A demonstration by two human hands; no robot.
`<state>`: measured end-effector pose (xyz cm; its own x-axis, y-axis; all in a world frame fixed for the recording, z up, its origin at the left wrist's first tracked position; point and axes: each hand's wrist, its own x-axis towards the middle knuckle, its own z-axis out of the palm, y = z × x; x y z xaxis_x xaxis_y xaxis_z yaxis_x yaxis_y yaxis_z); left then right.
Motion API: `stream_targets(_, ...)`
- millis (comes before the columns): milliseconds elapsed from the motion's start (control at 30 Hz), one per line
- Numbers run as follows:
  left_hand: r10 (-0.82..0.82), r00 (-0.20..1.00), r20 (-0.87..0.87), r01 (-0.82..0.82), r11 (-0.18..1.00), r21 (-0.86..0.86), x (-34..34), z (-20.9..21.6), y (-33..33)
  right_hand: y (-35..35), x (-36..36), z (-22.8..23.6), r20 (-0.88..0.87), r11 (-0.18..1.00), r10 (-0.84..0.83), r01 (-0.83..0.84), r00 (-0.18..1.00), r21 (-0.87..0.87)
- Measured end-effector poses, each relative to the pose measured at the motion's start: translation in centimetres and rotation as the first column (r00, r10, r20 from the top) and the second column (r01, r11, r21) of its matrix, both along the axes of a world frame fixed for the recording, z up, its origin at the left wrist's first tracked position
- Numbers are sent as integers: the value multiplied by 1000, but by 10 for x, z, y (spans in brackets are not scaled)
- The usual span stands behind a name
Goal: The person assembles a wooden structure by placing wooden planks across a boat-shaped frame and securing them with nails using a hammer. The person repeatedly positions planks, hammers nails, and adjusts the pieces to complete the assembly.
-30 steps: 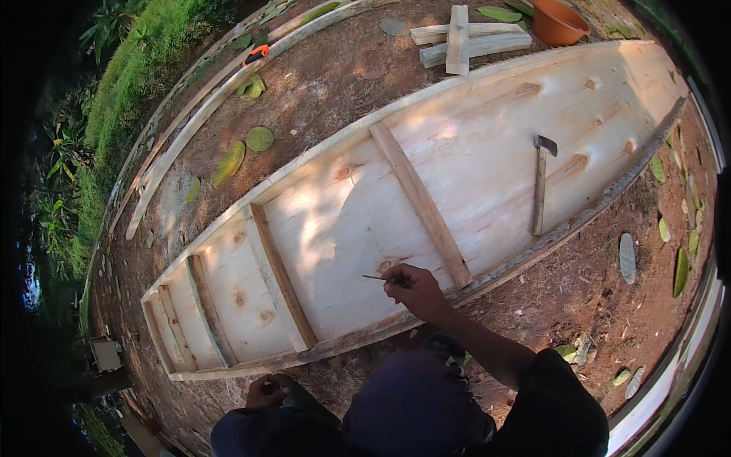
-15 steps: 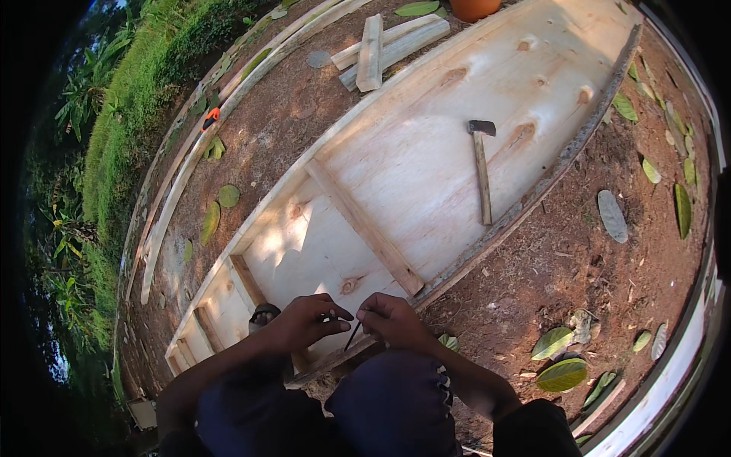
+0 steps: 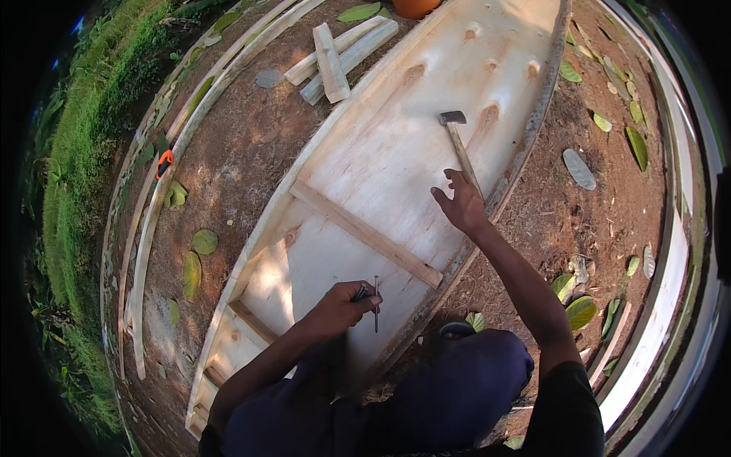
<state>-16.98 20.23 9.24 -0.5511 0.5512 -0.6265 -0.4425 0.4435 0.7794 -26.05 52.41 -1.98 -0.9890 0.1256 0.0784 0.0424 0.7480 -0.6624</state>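
Observation:
My left hand (image 3: 344, 311) is closed, pinching a long nail (image 3: 376, 305) upright between thumb and fingers. Something small and dark also shows between those fingers; its kind is unclear. My right hand (image 3: 461, 204) is stretched out, fingers apart and holding nothing, over the lower part of a hatchet's wooden handle; whether it touches is hidden. The hatchet (image 3: 452, 118), with a dark metal head, lies on the pale plywood panel (image 3: 381, 171). A wooden crosspiece (image 3: 365, 232) spans the panel between my hands.
Curved wooden strips edge the long frame, with another crosspiece (image 3: 253, 321) near my left forearm. Left of it, several wood offcuts (image 3: 330, 62) lie on the dirt, and an orange-and-black tool (image 3: 164, 164) rests by long strips (image 3: 145, 282). An orange pot (image 3: 415, 6) stands at the top.
My hands have parted: the right has moved up and right toward the hatchet, opening. The left has stayed low and now holds the nail upright. The view has shifted.

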Motion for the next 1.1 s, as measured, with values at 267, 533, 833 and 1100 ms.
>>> stream_targets(267,128,927,351,-145,989,22,-13,-18,-59,27,-53,-29,394,808,-339,50,854,587)
stream_targets(533,-9,987,161,-16,988,153,-44,-75,-16,3,62,105,722,775,-94,506,685,-379)
stream_targets(833,-489,815,-310,550,821,154,-90,-36,129,-7,235,218,676,397,-487,830,553,-392)
stream_targets(1100,-901,120,-418,913,265,-310,-56,-34,228,-87,296,55,668,-438,-715,613,206,-657)
